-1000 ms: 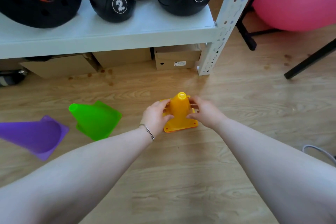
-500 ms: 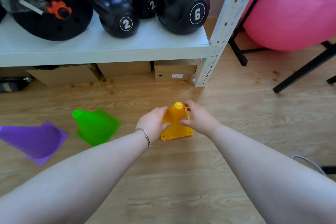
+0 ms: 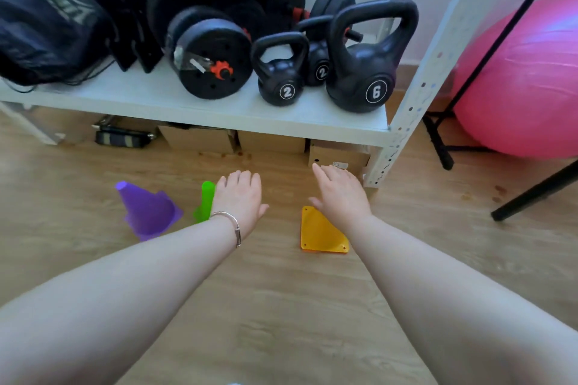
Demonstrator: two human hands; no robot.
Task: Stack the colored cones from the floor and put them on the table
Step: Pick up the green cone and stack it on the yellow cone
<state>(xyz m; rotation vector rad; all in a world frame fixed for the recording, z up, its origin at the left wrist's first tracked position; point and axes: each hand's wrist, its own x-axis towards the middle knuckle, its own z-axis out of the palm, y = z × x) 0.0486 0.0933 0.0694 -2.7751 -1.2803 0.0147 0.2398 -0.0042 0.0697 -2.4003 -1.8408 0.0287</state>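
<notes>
An orange cone (image 3: 320,233) stands on the wooden floor; only its square base shows, its top is hidden behind my right hand (image 3: 342,197). That hand hovers over it, fingers spread, holding nothing. My left hand (image 3: 240,197), with a bracelet on the wrist, is open too, palm down, in front of a green cone (image 3: 205,201) that it partly hides. A purple cone (image 3: 147,211) stands further left, upright on the floor.
A white metal shelf (image 3: 194,103) carries black kettlebells (image 3: 372,72), weight plates and a dark bag. Cardboard boxes (image 3: 339,155) sit under it. A pink exercise ball (image 3: 528,81) and black stand legs (image 3: 538,191) are at the right.
Both hands have let go of the orange cone and opened above the floor. The view has tilted up, showing more of the shelf; the left hand has shifted toward the green cone.
</notes>
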